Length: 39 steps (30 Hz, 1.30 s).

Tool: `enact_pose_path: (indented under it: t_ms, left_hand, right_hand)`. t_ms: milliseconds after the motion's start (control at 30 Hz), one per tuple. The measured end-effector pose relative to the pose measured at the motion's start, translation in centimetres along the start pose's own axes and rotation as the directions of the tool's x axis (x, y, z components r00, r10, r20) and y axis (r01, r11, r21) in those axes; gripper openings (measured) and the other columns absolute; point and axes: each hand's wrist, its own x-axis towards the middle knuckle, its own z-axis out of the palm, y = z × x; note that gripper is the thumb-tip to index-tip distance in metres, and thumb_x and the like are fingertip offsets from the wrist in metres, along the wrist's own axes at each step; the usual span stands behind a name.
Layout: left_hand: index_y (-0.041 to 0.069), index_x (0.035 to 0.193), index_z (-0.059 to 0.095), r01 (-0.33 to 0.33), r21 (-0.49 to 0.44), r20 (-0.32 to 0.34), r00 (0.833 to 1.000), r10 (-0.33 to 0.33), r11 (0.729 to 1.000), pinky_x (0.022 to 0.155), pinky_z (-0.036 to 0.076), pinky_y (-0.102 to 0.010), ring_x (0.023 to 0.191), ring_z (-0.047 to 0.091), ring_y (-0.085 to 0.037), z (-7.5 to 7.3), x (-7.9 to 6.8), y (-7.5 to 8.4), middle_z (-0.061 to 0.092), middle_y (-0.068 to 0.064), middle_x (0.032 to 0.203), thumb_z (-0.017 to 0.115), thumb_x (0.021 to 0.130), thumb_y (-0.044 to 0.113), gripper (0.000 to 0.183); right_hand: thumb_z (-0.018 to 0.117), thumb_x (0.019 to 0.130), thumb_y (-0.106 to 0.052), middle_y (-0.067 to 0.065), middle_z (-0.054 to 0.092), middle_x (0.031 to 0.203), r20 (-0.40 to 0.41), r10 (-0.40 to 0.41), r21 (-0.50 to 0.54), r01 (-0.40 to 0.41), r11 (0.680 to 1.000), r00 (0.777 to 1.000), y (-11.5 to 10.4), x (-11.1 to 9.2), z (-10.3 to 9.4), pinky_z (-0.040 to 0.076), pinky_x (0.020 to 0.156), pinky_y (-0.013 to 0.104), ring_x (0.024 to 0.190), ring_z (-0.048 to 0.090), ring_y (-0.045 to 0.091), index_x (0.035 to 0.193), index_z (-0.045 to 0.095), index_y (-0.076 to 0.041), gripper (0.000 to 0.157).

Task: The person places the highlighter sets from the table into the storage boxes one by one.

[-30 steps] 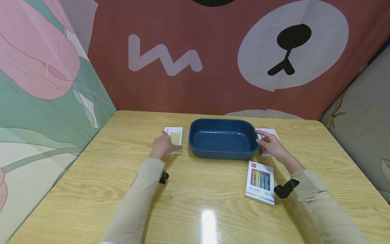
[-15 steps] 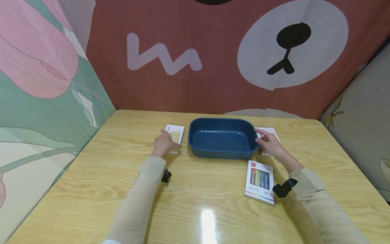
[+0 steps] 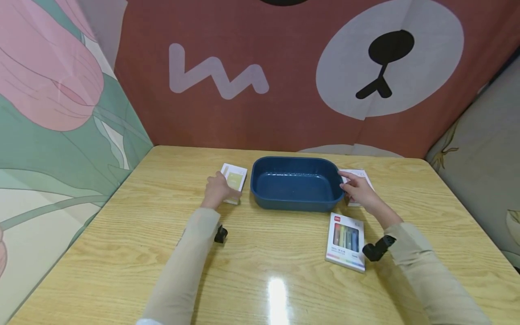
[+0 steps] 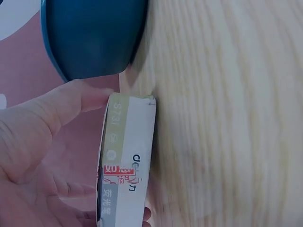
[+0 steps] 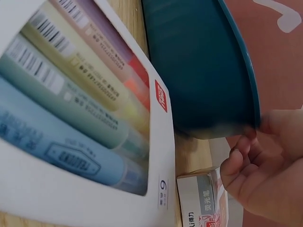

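Note:
My left hand [image 3: 217,190] holds a small white highlighter box [image 3: 236,178] with a yellow panel, left of the blue plastic basin [image 3: 296,206]. In the left wrist view the thumb lies at one end of the highlighter box [image 4: 142,156] and the fingers wrap its other end. My right hand [image 3: 361,193] pinches the right end of the basin's rim between thumb and fingers. Partly hidden behind that hand lies another white box [image 3: 359,173], whose printed end [image 5: 201,198] shows in the right wrist view.
A windowed pack of coloured highlighters [image 3: 345,243] lies on the wooden table [image 3: 243,271], in front of the basin's right end and beside my right forearm. A cloth printed with a bear [image 3: 284,122] stands along the table's back edge.
The left highlighter box has shifted a little away and to the right, and turned slightly clockwise in my left hand. My right hand stays at the basin's rim.

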Motion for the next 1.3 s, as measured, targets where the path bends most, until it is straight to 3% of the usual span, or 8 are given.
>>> enact_pose_path:
  t_ms: [200,433,567,667,767,933,1100,1300]
  left_hand:
    - [-0.011,0.126,0.030,-0.012,0.014,0.025,1.000,0.011,1.000,0.087,0.038,-0.047,0.103,0.045,-0.043,-0.5,0.1,-0.3,0.041,-0.032,0.113,0.081,0.061,0.032,0.093]
    - [-0.015,0.130,0.024,-0.044,-0.145,0.084,0.995,0.056,0.988,0.092,0.035,-0.044,0.108,0.044,-0.039,-1.3,0.1,-1.1,0.043,-0.031,0.119,0.078,0.068,0.027,0.092]
    - [-0.015,0.131,0.024,-0.041,-0.235,0.114,0.991,0.069,0.971,0.094,0.033,-0.044,0.112,0.040,-0.039,-1.6,0.5,-1.7,0.037,-0.032,0.126,0.066,0.079,0.021,0.076]
    - [-0.014,0.133,0.025,-0.005,-0.321,0.140,0.989,0.053,0.947,0.088,0.039,-0.041,0.109,0.043,-0.037,-1.9,0.7,-1.7,0.035,-0.030,0.129,0.050,0.089,0.014,0.058]
    - [-0.011,0.134,0.027,0.054,-0.420,0.171,0.985,0.020,0.906,0.071,0.045,-0.033,0.090,0.051,-0.027,-2.1,0.9,-1.6,0.040,-0.026,0.125,0.041,0.092,0.010,0.049]
    - [-0.010,0.129,0.038,0.099,-0.549,0.183,0.983,0.004,0.830,0.051,0.042,-0.023,0.065,0.050,-0.013,-2.3,1.0,-1.7,0.052,-0.020,0.104,0.046,0.090,0.006,0.043]
    - [-0.010,0.125,0.043,0.106,-0.623,0.177,0.984,0.007,0.775,0.052,0.045,-0.025,0.064,0.052,-0.013,-2.3,1.1,-1.8,0.053,-0.015,0.093,0.051,0.087,0.003,0.041]
    - [-0.008,0.125,0.045,0.097,-0.638,0.117,0.993,-0.029,0.764,0.059,0.046,-0.028,0.078,0.054,-0.019,-2.7,1.0,-1.5,0.052,-0.021,0.110,0.054,0.085,0.004,0.042]
  right_hand:
    - [0.044,0.094,-0.007,0.005,0.045,0.074,0.050,0.059,0.052,-0.062,0.997,0.997,0.3,0.2,-0.5,0.040,0.051,0.027,0.060,0.042,0.014,0.139,0.028,0.000,0.048]
    - [0.046,0.095,-0.017,0.001,0.045,0.075,0.155,0.127,0.171,-0.153,0.973,0.980,1.0,0.5,-1.4,0.040,0.056,0.025,0.063,0.044,0.012,0.142,0.021,-0.006,0.055]
    - [0.047,0.094,-0.020,0.000,0.046,0.073,0.200,0.136,0.231,-0.182,0.956,0.970,1.2,0.5,-1.7,0.040,0.057,0.025,0.064,0.044,0.012,0.143,0.018,-0.008,0.058]
    - [0.047,0.094,-0.022,0.001,0.045,0.073,0.217,0.137,0.246,-0.190,0.951,0.967,1.3,0.5,-1.9,0.040,0.057,0.025,0.064,0.044,0.012,0.143,0.017,-0.009,0.059]
    - [0.047,0.094,-0.021,0.002,0.045,0.073,0.226,0.137,0.247,-0.192,0.950,0.965,1.3,0.5,-2.0,0.039,0.057,0.025,0.064,0.044,0.013,0.144,0.016,-0.009,0.059]
    - [0.044,0.095,-0.020,0.001,0.044,0.072,0.226,0.131,0.228,-0.183,0.956,0.965,1.3,0.6,-2.0,0.038,0.056,0.025,0.064,0.044,0.013,0.144,0.016,-0.010,0.057]
    - [0.043,0.096,-0.018,0.002,0.042,0.073,0.224,0.127,0.209,-0.175,0.962,0.966,1.1,0.7,-2.0,0.038,0.056,0.025,0.064,0.044,0.015,0.144,0.016,-0.010,0.056]
    - [0.042,0.096,-0.016,0.004,0.042,0.073,0.222,0.136,0.187,-0.179,0.966,0.965,0.8,0.6,-1.9,0.037,0.055,0.026,0.064,0.044,0.015,0.144,0.016,-0.011,0.055]
